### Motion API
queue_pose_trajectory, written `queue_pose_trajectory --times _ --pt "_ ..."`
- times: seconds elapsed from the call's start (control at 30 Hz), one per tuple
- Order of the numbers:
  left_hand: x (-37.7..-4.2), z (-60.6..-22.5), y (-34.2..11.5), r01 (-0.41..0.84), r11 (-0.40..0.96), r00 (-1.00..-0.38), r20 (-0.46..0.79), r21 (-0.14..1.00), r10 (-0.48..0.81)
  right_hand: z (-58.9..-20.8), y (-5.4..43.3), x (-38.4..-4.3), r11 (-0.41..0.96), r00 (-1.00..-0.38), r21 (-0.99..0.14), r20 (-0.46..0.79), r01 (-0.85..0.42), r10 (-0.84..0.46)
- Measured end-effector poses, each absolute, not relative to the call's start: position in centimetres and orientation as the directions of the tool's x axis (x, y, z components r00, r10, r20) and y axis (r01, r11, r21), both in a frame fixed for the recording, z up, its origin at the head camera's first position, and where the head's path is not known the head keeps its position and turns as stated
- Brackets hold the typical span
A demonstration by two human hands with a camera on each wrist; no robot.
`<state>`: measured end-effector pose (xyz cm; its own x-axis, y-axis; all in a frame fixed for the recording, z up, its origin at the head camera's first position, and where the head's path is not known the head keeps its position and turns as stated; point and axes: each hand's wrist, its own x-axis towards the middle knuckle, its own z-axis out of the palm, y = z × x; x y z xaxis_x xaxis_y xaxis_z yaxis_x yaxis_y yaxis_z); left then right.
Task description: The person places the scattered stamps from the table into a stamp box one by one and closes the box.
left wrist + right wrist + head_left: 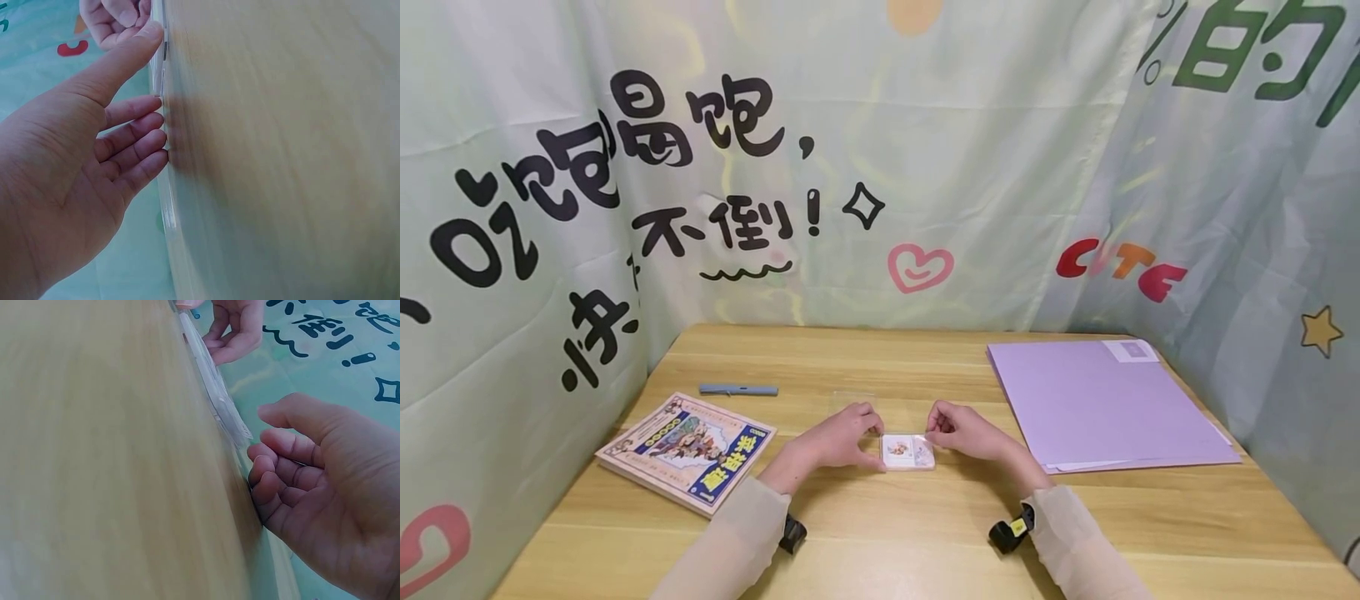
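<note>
A small flat white pad (pixel 898 451) with a printed picture lies on the table between both hands. It looks like a notepad or stickers in clear wrapping; which one I cannot tell. My left hand (pixel 842 435) stands at its left end. The left thumb touches the near edge, while the other fingers, slightly bent, rest by the left end and on the wood. At the right end is my right hand (pixel 966 429), fingers loosely curled. A gap shows between its thumb (pixel 281 415) and index finger, with nothing pinched there.
Behind the left hand lies a clear plastic piece (pixel 853 394). A book (pixel 688 450) and a blue-grey pen (pixel 738 389) are on the left of the wooden table (pixel 880 533). A purple folder (pixel 1105 408) covers part of the right. Printed cloth (pixel 850 167) hangs around the back and sides.
</note>
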<state>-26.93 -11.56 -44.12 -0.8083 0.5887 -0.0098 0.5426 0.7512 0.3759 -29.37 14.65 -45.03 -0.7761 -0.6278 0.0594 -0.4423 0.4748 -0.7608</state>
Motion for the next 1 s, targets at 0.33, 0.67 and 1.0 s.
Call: queue_pose_trajectory --times 0.33,0.67,1.0 --pt "-26.9 -44.3 -11.7 0.547 0.748 -0.806 -0.004 0.375 0.591 -45.1 14.5 -29.5 0.504 -0.807 -0.739 0.09 -0.447 -0.584" --pt "-27.0 -44.1 -12.4 0.54 0.737 -0.829 0.108 0.405 0.549 -44.2 13.2 -29.7 0.548 -0.822 -0.66 0.194 -0.513 -0.536" --pt "-27.9 -43.9 -13.8 0.455 0.811 -0.89 0.187 0.368 0.415 -44.0 11.7 -30.2 0.566 -0.806 -0.611 0.221 -0.554 -0.55"
